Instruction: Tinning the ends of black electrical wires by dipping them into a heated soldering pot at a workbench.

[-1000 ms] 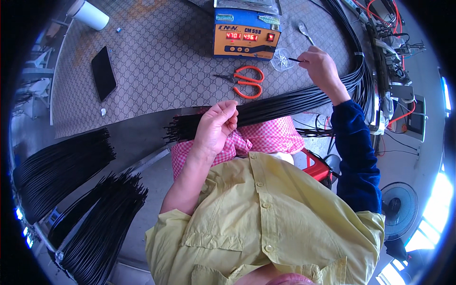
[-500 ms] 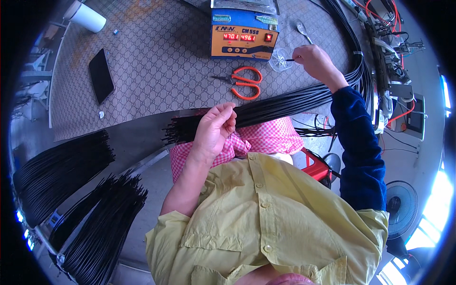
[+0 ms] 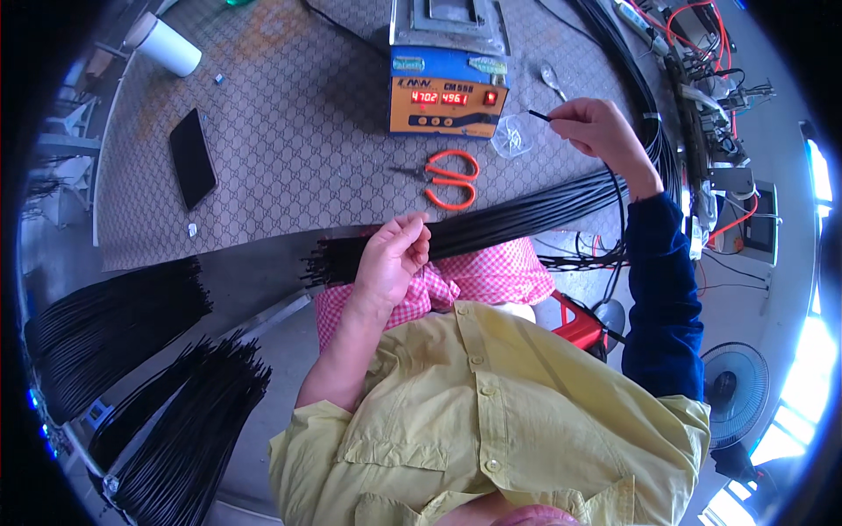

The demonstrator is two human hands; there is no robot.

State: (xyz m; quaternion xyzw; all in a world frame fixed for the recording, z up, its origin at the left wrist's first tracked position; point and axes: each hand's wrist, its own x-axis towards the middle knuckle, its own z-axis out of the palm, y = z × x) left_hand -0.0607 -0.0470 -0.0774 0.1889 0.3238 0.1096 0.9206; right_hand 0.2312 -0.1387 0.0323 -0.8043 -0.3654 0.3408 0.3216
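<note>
My right hand (image 3: 603, 136) is closed on a thin black cable (image 3: 538, 115), whose end sticks out to the left. The tip is just beyond the far right rim of a small clear dish (image 3: 524, 149) with little white pieces in it. From that hand, the cable seems to trail down beside the dark blue sleeve. My left hand (image 3: 393, 259) is closed, thumb against fingers, in front of a thick bundle of black cables (image 3: 526, 203). Whether anything is pinched in it cannot be made out. Orange-handled scissors (image 3: 452, 180) lie on the table beyond the bundle.
A blue and orange solder pot (image 3: 447, 110) with a red display stands behind the dish, near a spoon (image 3: 553, 81). At left are a phone (image 3: 193, 159) and a white cup (image 3: 165, 46). More cable bundles (image 3: 184, 430) hang lower left; a fan (image 3: 735, 394) stands right.
My right hand has drawn right, away from the dish, and the cable end has moved off from over it. The view has shifted slightly; my left hand keeps its pinched pose.
</note>
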